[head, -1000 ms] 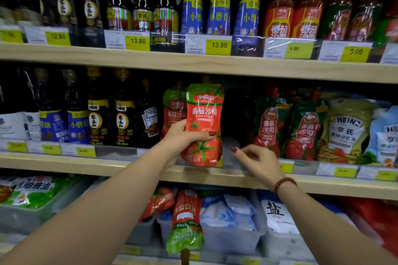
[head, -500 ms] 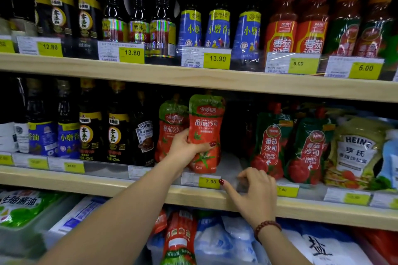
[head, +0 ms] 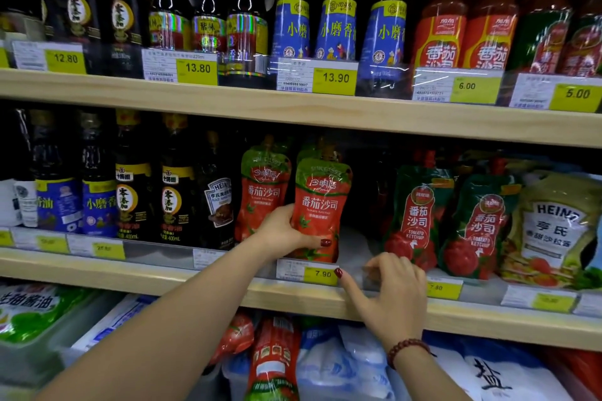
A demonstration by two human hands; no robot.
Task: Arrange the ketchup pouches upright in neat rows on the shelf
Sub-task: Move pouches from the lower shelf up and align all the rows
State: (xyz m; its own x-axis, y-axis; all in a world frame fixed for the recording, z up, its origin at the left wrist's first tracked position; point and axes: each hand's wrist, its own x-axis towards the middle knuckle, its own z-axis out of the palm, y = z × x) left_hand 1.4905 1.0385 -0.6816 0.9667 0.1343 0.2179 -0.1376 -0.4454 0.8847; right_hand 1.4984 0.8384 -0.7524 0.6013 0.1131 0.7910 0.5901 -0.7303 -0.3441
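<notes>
The left hand (head: 281, 234) grips the red-and-green soft plastic ketchup pouch (head: 321, 205) at its lower body, long axis vertical, base just above the wooden middle shelf (head: 228, 286). The open slot lies directly below and right of it. The right hand (head: 387, 290) holds nothing, fingers loosely curled on the shelf edge. The pouch label reads "番茄沙司"; the yellow price tag (head: 321, 273) reads "7.90".

I see pale wooden shelf boards (head: 325, 120) running across a dim store rack. Yellow price tags (head: 335, 78) line their front edges. Dark bottles (head: 172, 198) stand in shadow; grey bins (head: 39, 355) sit lowest.
</notes>
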